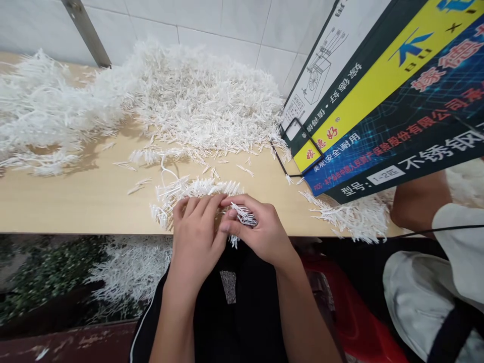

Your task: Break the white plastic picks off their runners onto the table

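Note:
My left hand (pixel 198 222) is closed at the table's front edge, its curled fingers over a strand of white plastic sprigs (pixel 200 187). The fingertips and whatever lies under them are hidden. A white cord loops up from the strand's left part. Beside it, my right hand (pixel 260 229) is closed around a small bunch of white plastic sprigs (pixel 244 214), which pokes out between thumb and forefinger. A few sprig ends hang below the right fingers. The tips of both hands meet or nearly meet.
A large heap of white sprigs (pixel 212 101) lies at the back, another pile (pixel 38 111) at the left. A printed box (pixel 363 126) stands at the right, with a person's arm (pixel 419 201) beyond it. More sprigs (pixel 130 267) lie below the table (pixel 94 201).

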A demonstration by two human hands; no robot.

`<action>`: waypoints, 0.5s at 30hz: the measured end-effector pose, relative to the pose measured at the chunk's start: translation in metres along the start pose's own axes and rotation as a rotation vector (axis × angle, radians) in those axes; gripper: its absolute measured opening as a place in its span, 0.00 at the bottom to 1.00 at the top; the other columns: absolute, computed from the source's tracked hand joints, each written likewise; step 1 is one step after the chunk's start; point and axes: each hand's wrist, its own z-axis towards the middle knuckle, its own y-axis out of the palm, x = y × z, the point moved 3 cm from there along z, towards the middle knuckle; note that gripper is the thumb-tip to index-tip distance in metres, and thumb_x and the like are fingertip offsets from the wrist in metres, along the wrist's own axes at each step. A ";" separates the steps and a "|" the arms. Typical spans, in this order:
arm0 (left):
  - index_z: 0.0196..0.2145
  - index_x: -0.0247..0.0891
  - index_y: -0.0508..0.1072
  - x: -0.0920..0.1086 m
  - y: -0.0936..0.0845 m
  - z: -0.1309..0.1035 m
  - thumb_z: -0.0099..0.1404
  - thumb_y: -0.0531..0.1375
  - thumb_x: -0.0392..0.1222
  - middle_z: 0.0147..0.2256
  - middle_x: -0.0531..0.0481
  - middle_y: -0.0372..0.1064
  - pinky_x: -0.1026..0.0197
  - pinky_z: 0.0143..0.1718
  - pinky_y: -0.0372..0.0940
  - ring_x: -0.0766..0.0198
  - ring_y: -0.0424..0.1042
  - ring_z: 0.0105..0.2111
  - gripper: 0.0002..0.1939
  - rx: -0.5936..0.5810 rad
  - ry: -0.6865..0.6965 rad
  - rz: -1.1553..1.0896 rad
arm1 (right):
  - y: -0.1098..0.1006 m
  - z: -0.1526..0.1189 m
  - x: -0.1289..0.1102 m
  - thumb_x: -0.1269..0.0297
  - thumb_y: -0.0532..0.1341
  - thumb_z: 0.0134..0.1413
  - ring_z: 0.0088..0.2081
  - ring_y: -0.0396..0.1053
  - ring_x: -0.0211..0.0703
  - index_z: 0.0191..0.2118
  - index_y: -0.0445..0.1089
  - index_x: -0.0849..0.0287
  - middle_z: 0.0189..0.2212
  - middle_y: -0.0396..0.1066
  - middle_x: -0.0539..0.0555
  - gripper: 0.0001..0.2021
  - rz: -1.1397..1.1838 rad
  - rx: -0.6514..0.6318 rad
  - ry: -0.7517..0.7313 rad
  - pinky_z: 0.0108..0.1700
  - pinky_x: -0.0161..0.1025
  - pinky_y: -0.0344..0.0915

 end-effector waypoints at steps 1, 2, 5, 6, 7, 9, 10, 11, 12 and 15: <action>0.53 0.46 0.72 0.001 -0.002 0.000 0.76 0.53 0.47 0.45 0.47 0.77 0.42 0.56 0.54 0.51 0.70 0.46 0.13 -0.020 -0.003 0.007 | -0.001 0.001 0.001 0.53 0.68 0.59 0.38 0.75 0.42 0.48 0.77 0.55 0.39 0.79 0.51 0.15 0.001 0.013 -0.003 0.40 0.35 0.72; 0.51 0.46 0.74 0.001 -0.004 0.000 0.76 0.52 0.47 0.43 0.47 0.76 0.42 0.55 0.54 0.51 0.70 0.45 0.13 -0.039 -0.006 0.011 | -0.002 0.001 0.002 0.53 0.67 0.61 0.38 0.76 0.42 0.46 0.77 0.56 0.37 0.79 0.51 0.14 0.000 0.022 -0.005 0.41 0.35 0.71; 0.41 0.46 0.77 0.002 -0.009 0.000 0.77 0.52 0.48 0.35 0.50 0.73 0.45 0.50 0.53 0.54 0.69 0.40 0.14 -0.075 0.001 0.007 | -0.006 0.000 0.004 0.53 0.63 0.65 0.34 0.75 0.41 0.41 0.78 0.57 0.31 0.78 0.50 0.12 -0.035 0.040 -0.012 0.36 0.34 0.70; 0.37 0.45 0.77 0.002 -0.009 0.000 0.77 0.52 0.48 0.32 0.51 0.72 0.47 0.48 0.53 0.55 0.69 0.39 0.15 -0.076 0.009 0.001 | -0.006 0.000 0.003 0.54 0.62 0.66 0.32 0.75 0.40 0.40 0.77 0.57 0.30 0.77 0.50 0.12 -0.064 0.044 -0.020 0.35 0.33 0.69; 0.33 0.44 0.76 0.002 -0.009 -0.001 0.77 0.53 0.47 0.30 0.51 0.70 0.48 0.46 0.53 0.57 0.68 0.37 0.17 -0.067 0.020 -0.007 | -0.006 -0.001 0.003 0.54 0.61 0.67 0.31 0.74 0.39 0.40 0.77 0.57 0.28 0.76 0.49 0.13 -0.102 0.050 -0.031 0.34 0.33 0.68; 0.30 0.43 0.75 0.000 -0.006 -0.002 0.76 0.55 0.46 0.27 0.53 0.69 0.50 0.43 0.53 0.59 0.68 0.34 0.17 -0.041 0.067 -0.019 | -0.005 -0.001 0.002 0.56 0.59 0.69 0.27 0.72 0.38 0.38 0.77 0.57 0.26 0.75 0.49 0.13 -0.202 0.087 -0.061 0.31 0.32 0.65; 0.30 0.43 0.75 -0.001 -0.003 -0.004 0.76 0.55 0.45 0.27 0.53 0.69 0.51 0.41 0.53 0.60 0.68 0.32 0.16 -0.022 0.099 -0.020 | -0.005 -0.001 0.002 0.57 0.58 0.70 0.26 0.70 0.37 0.37 0.77 0.57 0.25 0.74 0.49 0.14 -0.270 0.118 -0.078 0.31 0.32 0.64; 0.31 0.43 0.76 -0.002 0.000 -0.005 0.75 0.56 0.44 0.26 0.53 0.69 0.52 0.39 0.53 0.60 0.68 0.31 0.15 0.001 0.127 -0.014 | -0.005 -0.001 0.002 0.58 0.57 0.70 0.25 0.69 0.37 0.35 0.76 0.57 0.23 0.74 0.49 0.15 -0.350 0.149 -0.096 0.30 0.33 0.62; 0.31 0.43 0.76 -0.004 0.003 -0.007 0.75 0.56 0.43 0.26 0.53 0.70 0.53 0.37 0.54 0.61 0.68 0.30 0.14 0.026 0.147 -0.005 | -0.006 0.001 0.002 0.59 0.57 0.70 0.24 0.68 0.37 0.34 0.76 0.57 0.22 0.73 0.49 0.15 -0.435 0.171 -0.114 0.29 0.33 0.61; 0.30 0.42 0.75 -0.010 0.007 -0.011 0.74 0.57 0.41 0.25 0.52 0.71 0.55 0.32 0.53 0.62 0.67 0.27 0.14 0.090 0.157 0.008 | -0.024 0.012 0.002 0.62 0.57 0.68 0.22 0.67 0.38 0.30 0.75 0.57 0.21 0.72 0.49 0.14 -0.621 0.287 -0.159 0.29 0.35 0.60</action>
